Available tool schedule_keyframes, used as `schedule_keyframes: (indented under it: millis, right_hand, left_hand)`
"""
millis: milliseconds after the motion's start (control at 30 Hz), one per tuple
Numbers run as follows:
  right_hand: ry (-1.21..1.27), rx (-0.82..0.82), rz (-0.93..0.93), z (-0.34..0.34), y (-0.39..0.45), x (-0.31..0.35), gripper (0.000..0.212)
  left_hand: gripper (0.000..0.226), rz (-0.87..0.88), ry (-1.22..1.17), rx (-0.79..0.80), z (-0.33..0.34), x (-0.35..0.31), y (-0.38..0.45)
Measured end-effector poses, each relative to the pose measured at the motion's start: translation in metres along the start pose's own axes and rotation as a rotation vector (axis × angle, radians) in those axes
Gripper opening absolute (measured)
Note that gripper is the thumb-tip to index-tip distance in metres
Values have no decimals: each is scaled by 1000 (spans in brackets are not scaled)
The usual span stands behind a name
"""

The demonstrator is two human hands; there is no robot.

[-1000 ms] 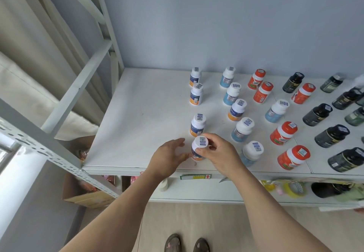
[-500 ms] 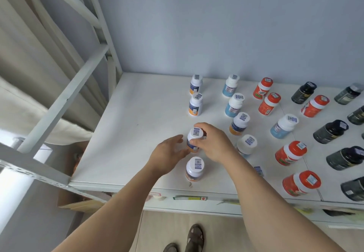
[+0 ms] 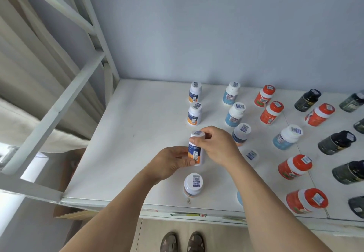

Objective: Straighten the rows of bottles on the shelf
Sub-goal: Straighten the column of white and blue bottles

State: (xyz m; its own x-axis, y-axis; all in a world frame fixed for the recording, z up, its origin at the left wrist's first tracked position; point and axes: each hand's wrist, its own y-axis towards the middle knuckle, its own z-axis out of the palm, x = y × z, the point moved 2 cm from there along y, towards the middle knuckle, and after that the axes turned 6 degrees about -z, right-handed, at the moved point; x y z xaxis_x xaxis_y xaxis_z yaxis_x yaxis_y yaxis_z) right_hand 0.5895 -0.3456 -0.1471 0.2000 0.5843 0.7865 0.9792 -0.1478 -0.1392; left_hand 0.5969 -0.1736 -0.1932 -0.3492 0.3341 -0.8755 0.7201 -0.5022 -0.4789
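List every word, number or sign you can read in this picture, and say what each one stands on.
No text can be read.
White square stickers on the bottle caps, as on the front white-capped bottle: code patterns, too small.
Blue and orange label with a barcode on the white plastic bottle held by the left hand and right hand: blurred.
Strip on the white shelf's front edge: blurred.

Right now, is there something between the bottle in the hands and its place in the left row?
Nothing visible. Both hands, left and right, grip the bottle over the gap in the left row, between the second bottle behind and the front bottle. The shelf there looks bare.
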Motion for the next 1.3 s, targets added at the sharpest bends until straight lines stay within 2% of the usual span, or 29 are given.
schedule_keyframes:
  millis: [233, 300, 433, 567, 733, 867, 1067, 1300]
  right_hand:
    - [10, 0, 9, 3, -5, 2, 29]
    - [27, 9, 7, 7, -7, 0, 29]
    - [65, 42, -1, 15, -16, -8, 29]
    - [86, 29, -4, 23, -23, -14, 33]
    - [58, 36, 17, 24, -28, -13, 37]
    - [116, 76, 23, 16, -25, 0, 57]
    - [68, -119, -17, -19, 33, 26, 46]
    - [-104, 86, -17, -4, 103, 20, 63]
  left_hand:
    - [40, 5, 40, -8, -3, 2, -2]
    - [39, 35, 163, -72, -7, 3, -1]
    - [50, 109, 583, -251, -16, 0, 2]
    - [55, 175, 720, -303, -22, -2, 3]
    - [55, 205, 759, -300, -28, -3, 2]
    - [52, 232, 736, -328, -35, -9, 9]
    - [49, 190, 680, -383, -48, -27, 29]
    - [55, 104, 634, -426, -53, -44, 67]
